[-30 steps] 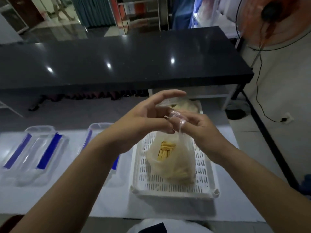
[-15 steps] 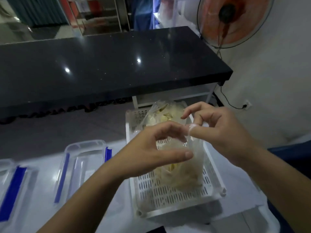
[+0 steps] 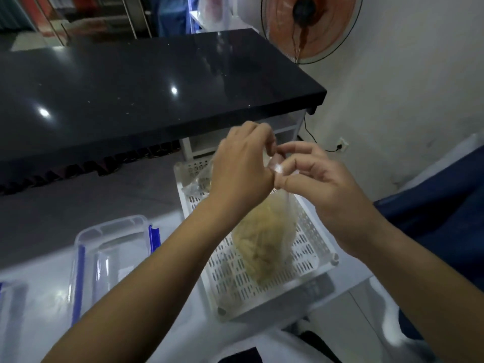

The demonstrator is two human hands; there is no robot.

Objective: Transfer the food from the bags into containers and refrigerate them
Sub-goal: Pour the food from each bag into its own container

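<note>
Far left of the hands, edge of a clear container cut off by the frame. Nearer, left of the left forearm, a clear container with blue clips lying on the white table. Left hand raised over the white slotted basket, fingers curled, pinching the twisted top of the clear plastic bag; fingertips partly hidden behind the knuckles and blurred. Right hand touching the left at the bag's neck, thumb and forefinger pinching the knot, other fingers curled loosely. Bag hanging below both hands, pale yellow food inside, bottom resting in the basket or just above it, cannot tell which. Second clear bag just behind the left hand at the basket's far end, contents blurred. Black glossy counter beyond the hands. Orange fan up and right of the hands, cord down the white wall to a socket. Dark blue surface right of the right forearm.
</note>
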